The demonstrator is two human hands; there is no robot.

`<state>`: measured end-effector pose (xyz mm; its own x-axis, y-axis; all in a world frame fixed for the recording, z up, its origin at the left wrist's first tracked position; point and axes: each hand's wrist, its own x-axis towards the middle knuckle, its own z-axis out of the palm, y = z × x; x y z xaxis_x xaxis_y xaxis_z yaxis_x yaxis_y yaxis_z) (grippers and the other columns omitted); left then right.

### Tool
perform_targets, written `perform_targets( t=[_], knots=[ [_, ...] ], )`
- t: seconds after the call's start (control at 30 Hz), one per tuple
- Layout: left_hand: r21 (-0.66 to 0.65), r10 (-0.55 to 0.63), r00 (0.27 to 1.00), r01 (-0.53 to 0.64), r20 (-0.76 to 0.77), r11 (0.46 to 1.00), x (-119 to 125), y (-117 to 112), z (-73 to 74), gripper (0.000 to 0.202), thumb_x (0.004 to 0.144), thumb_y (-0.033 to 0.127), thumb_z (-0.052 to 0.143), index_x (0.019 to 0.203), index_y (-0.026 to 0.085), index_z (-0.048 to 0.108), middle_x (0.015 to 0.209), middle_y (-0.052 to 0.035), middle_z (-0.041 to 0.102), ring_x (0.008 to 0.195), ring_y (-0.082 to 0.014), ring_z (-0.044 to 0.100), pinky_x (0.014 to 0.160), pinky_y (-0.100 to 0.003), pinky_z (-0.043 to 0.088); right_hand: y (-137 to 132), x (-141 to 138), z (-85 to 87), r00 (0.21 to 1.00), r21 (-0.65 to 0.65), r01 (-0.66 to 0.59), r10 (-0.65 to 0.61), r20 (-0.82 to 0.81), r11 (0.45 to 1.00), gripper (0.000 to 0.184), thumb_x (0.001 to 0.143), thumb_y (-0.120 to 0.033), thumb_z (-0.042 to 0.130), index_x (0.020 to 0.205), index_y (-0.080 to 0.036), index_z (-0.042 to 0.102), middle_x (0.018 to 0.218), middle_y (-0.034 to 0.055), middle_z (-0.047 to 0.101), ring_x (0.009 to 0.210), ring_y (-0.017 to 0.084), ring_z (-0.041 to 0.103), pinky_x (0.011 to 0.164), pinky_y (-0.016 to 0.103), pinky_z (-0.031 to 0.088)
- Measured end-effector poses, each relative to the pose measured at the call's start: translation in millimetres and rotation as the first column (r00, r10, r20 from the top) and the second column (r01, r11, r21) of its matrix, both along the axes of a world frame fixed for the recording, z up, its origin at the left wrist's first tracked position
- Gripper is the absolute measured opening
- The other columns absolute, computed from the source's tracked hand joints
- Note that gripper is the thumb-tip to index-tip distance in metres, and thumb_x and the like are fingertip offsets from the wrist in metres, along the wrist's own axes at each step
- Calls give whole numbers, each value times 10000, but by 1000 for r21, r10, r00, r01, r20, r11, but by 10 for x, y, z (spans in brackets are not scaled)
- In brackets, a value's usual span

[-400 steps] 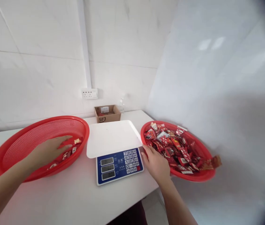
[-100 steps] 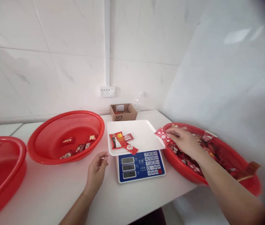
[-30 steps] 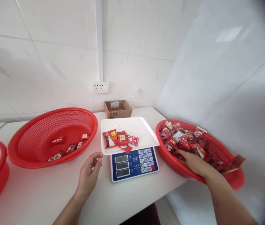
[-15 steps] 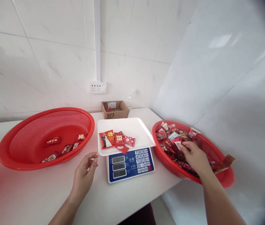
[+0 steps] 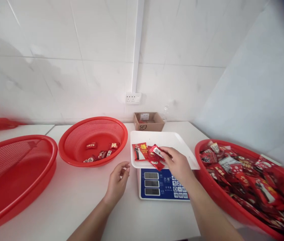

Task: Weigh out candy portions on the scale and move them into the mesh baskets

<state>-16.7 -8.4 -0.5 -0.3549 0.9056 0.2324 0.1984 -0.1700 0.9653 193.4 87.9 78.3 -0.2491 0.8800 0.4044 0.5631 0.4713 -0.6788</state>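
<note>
My right hand (image 5: 178,164) is over the white weighing tray (image 5: 168,139), its fingers pinching a small red-and-white candy packet (image 5: 157,151). Under that packet, several red candy packets (image 5: 140,152) lie on the tray's left part, one printed with a figure in black and one in white. The tray tops a digital scale (image 5: 165,182) with a blue panel; my right wrist hides part of its keys. My left hand (image 5: 118,182) hovers left of the scale, fingers loosely curled and apart from the thumb, with nothing in it.
On the right stands a red basket (image 5: 202,150) heaped with wrapped candies. Left of the scale, a red mesh basket (image 5: 67,147) holds several packets. Another red basket (image 5: 52,147) stands at far left. A cardboard box (image 5: 149,125) sits by the wall, below a power socket (image 5: 133,98).
My right hand has carried a candy packet from the right basket leftward to the weighing tray. The view has turned left, bringing more of the far-left basket into sight.
</note>
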Motion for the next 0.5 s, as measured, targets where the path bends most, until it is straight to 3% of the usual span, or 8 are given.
perform_targets(
  t=[0.1,0.2,0.33,0.43,0.5],
  knots=[
    [-4,0,1000,0,6,1000,-5,8,-4,272,850,381,553,1039,194,610,910,-42,646,675,-130,579,648,-276,533,49,-184,-3,998,-21,-46,47,38,999,343,844,-385,448,1035,-210,672,1077,74,703,988,215,648,885,367,504],
    [-15,-3,1000,4,12,1000,-7,0,-1,272,857,379,544,1046,193,606,918,-44,642,682,-130,578,663,-284,537,9,-100,2,999,2,7,-7,45,1000,397,828,-438,463,1061,-191,669,1112,92,690,980,230,647,874,376,506],
    [-19,-19,1000,19,9,1000,10,-46,42,245,873,348,537,1054,196,603,960,-50,639,728,-136,581,698,-292,536,-177,402,54,964,22,248,-249,90,969,452,818,-511,464,1089,-206,657,1092,92,691,897,238,658,809,378,516],
    [1,-41,999,41,0,999,43,-89,93,214,883,324,532,1039,197,605,968,-52,638,741,-133,580,700,-285,534,-325,909,44,860,43,442,-437,263,896,470,809,-491,430,1099,-197,655,1135,122,674,971,285,640,854,409,489],
    [18,-51,999,51,2,999,69,-109,123,207,888,318,528,1034,195,608,959,-53,642,745,-132,585,698,-279,534,-392,1196,-20,788,49,504,-482,384,862,489,797,-504,420,1114,-212,652,1150,125,671,975,311,641,826,424,492]
  ],
)
